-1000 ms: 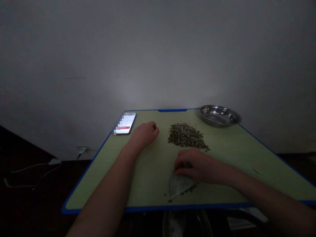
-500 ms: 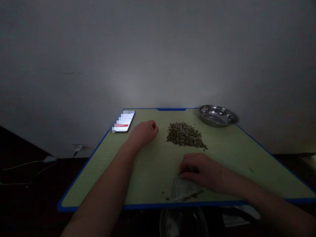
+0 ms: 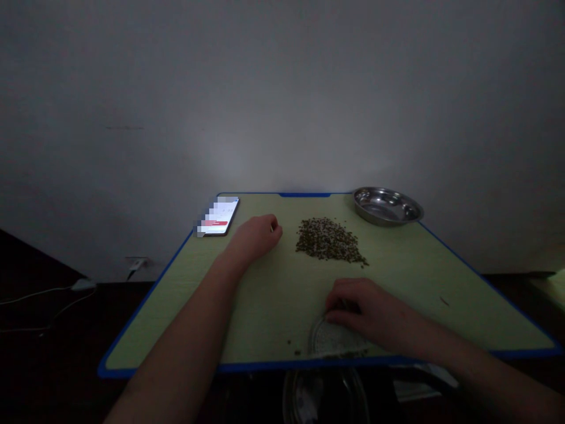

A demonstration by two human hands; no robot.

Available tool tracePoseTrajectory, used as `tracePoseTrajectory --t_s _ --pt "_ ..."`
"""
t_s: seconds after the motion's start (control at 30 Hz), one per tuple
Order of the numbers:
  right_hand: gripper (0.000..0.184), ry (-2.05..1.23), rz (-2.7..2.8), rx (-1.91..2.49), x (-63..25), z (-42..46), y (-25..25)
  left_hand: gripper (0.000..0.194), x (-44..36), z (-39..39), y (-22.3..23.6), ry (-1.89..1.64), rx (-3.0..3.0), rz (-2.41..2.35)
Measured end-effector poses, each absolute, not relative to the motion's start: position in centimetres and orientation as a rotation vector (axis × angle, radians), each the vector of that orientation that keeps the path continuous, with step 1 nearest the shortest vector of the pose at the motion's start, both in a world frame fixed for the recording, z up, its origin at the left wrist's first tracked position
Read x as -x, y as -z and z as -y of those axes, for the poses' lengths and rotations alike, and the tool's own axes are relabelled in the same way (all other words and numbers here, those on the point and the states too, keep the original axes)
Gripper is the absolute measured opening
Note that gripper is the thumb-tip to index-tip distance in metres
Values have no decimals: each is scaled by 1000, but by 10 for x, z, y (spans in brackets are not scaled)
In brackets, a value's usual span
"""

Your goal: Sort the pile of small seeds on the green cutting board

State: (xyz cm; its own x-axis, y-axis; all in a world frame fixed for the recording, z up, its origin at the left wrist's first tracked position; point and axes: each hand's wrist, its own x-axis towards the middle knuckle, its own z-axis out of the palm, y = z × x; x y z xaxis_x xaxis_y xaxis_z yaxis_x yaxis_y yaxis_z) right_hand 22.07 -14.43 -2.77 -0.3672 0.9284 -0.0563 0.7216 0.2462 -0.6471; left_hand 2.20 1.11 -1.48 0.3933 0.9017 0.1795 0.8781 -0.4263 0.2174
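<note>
- Front and centre, the pile of grains (image 3: pixel 327 241), small and dark green, spreads loosely over the pale green, blue-edged desk (image 3: pixel 260 330), tapering to a few strays on its near right side.
- Here's the right hand (image 3: pixel 355 303), on the near side of the pile and apart from it, over the clear half-round protractor (image 3: pixel 324 338)!
- Fingers lie together, thumb curving in beneath them and touching the protractor's rounded side; whether they truly pinch the plastic, I cannot tell.
- That protractor sits well on the near side of the pile, its straight side at the desk's near edge, with loose grains (image 3: pixel 297 353) scattered around it.
- Over to the left hand (image 3: pixel 260 235), just left of the pile: fingers curled in toward the palm, a small pale spot showing there, nail or object, too small to say.
- Beyond that hand, far left of the pile, a phone (image 3: pixel 220 217) glows, its screen partly blurred, a red bar showing.
- Beyond the pile to the right, a shiny metal bowl (image 3: pixel 391 222) stands near the desk's corner.
- And a thin brown sliver (image 3: pixel 444 301) lies well right of the pile, nearer the viewer.
</note>
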Motion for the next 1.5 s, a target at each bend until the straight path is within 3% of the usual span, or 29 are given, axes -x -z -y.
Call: tracePoseTrajectory --t_s 1.27,1.5 --pt "13 -1000 2088 1675 -223 154 23 30 -23 -11 15 -400 -2547 -1624" --pt "11 -836 2141 1532 -220 131 12 30 -23 -11 17 -408 -2557 -1615"
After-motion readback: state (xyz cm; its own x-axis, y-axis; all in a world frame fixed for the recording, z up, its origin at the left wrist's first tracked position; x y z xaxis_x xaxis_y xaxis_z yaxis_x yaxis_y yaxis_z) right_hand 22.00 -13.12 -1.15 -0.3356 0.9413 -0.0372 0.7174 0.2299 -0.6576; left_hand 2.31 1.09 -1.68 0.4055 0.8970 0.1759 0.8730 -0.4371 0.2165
